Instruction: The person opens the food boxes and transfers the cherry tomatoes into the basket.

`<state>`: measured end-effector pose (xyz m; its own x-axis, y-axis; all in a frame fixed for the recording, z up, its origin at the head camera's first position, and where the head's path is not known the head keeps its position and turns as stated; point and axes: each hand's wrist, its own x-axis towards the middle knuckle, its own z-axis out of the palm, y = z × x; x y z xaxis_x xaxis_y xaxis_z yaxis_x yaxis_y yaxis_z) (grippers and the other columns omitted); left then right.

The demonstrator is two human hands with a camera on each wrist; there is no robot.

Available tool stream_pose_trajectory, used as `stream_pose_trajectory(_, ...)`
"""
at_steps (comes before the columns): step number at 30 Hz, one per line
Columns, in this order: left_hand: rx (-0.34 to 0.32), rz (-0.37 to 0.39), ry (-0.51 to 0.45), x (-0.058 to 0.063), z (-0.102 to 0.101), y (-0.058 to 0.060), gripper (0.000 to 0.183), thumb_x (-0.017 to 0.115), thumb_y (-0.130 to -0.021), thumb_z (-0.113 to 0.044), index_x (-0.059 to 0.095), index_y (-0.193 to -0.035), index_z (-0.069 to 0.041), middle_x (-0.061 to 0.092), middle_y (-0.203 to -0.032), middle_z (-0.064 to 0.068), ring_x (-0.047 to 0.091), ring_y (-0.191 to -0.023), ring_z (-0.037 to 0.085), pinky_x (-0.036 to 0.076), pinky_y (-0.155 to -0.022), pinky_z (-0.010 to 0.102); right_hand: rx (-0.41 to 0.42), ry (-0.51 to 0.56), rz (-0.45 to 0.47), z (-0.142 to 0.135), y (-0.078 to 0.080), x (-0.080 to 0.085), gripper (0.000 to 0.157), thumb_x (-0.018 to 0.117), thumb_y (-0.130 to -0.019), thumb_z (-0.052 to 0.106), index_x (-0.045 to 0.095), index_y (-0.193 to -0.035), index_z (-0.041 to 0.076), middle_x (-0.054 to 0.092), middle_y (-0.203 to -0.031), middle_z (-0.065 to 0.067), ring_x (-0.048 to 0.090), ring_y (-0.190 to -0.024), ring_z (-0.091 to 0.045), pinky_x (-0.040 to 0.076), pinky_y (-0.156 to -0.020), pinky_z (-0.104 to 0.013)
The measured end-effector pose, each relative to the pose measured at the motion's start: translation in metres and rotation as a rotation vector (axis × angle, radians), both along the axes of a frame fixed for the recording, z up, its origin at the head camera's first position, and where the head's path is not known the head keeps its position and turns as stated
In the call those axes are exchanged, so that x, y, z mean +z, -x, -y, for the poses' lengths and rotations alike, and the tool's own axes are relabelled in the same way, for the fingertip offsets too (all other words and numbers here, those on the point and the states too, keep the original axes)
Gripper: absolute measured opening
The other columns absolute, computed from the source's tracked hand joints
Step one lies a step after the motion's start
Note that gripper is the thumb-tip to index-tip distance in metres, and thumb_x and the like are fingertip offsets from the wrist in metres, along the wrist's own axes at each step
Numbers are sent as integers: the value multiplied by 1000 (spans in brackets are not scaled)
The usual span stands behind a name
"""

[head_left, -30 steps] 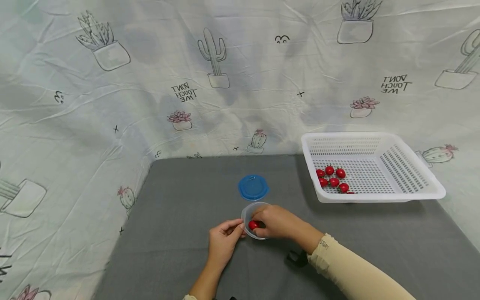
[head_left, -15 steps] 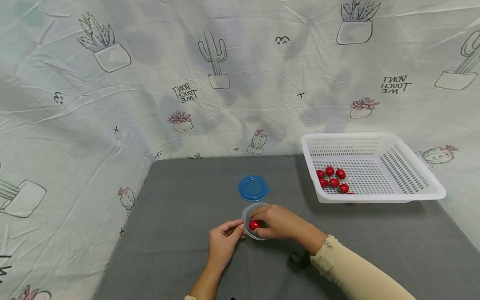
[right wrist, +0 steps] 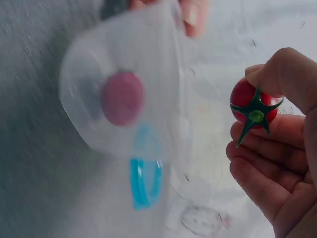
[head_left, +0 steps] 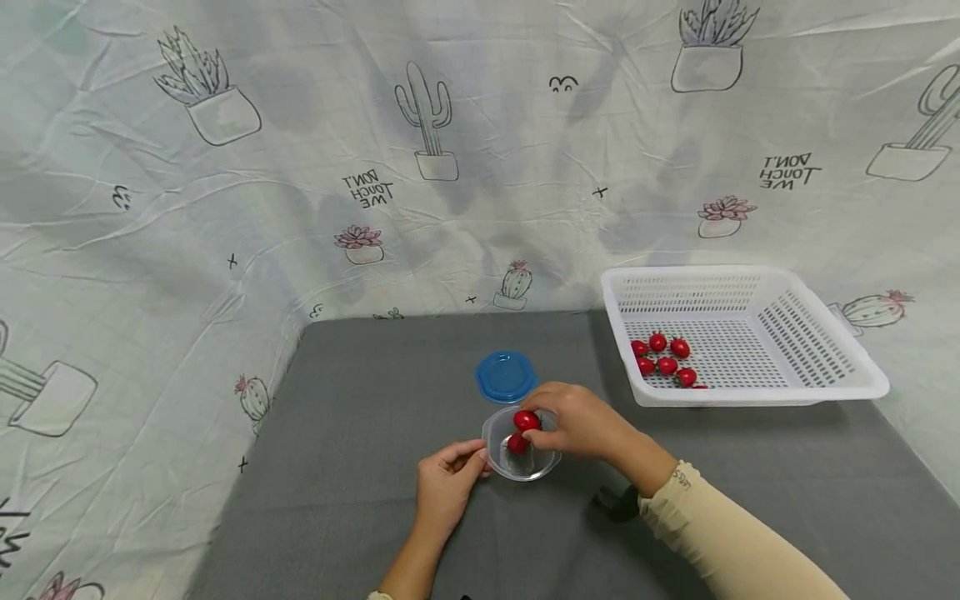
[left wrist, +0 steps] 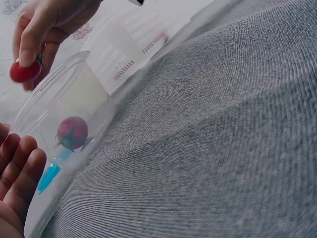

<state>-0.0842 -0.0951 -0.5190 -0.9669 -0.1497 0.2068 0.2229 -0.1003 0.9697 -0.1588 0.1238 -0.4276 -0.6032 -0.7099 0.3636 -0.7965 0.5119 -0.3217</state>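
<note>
A clear plastic bowl (head_left: 523, 467) stands on the grey cloth, with one cherry tomato (left wrist: 72, 132) lying inside it. My left hand (head_left: 447, 483) pinches the bowl's left rim between thumb and fingers. Over the bowl, my right hand (head_left: 581, 421) pinches a second cherry tomato (right wrist: 253, 106) between thumb and fingers; its green star-shaped calyx faces the right wrist camera. In the left wrist view this held tomato (left wrist: 25, 72) is above the rim, apart from the one inside.
A blue lid (head_left: 506, 377) lies flat just behind the bowl. At the back right stands a white perforated basket (head_left: 750, 396), with several cherry tomatoes (head_left: 667, 366) in its left part. A cactus-print cloth (head_left: 465, 208) hangs behind the table.
My right hand has risen out of the bowl, back and to the right, with a cherry tomato in its fingers. The tomato in the bowl now shows. My left hand has stayed at the rim.
</note>
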Motion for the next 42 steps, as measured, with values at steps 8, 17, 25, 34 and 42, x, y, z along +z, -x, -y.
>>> stream_pose_trajectory(8,1,13,4,1,1,-1,14,74,-85,2,71,-95,12,70,-80,27,70,-65,18,62,-61,35,-163,87,-51,-35,18,17,26,82,-77,22,75,-99,11,73,-101,0,67,-96,-17,60,-82,-38)
stream_pose_trajectory(17,5,-11,5,2,1,-1,14,74,-85,0,72,-95,10,70,-78,26,70,-65,16,62,-61,34,-360,149,-72,-85,42,27,27,81,-78,12,71,-102,6,71,-102,-11,67,-88,-29,59,-73,-47)
stream_pose_trajectory(25,0,-9,3,-1,2,0,13,74,-85,0,72,-94,10,69,-76,26,70,-64,15,62,-61,34,-607,140,145,-120,59,25,33,76,-85,21,69,-110,0,68,-107,-20,63,-92,-35,57,-75,-49)
stream_pose_trajectory(34,1,-17,9,1,2,-1,13,74,-85,0,73,-95,9,70,-77,25,69,-64,14,62,-61,32,-767,46,375,-144,73,28,49,71,-88,27,60,-125,-3,59,-122,-28,52,-109,-42,49,-94,-61)
stream_pose_trajectory(42,-3,-1,-5,1,2,-1,14,74,-85,0,72,-94,11,69,-77,28,69,-64,13,62,-61,30,-785,-115,457,-155,86,20,53,67,-90,28,58,-125,-11,60,-118,-32,53,-97,-41,52,-87,-58)
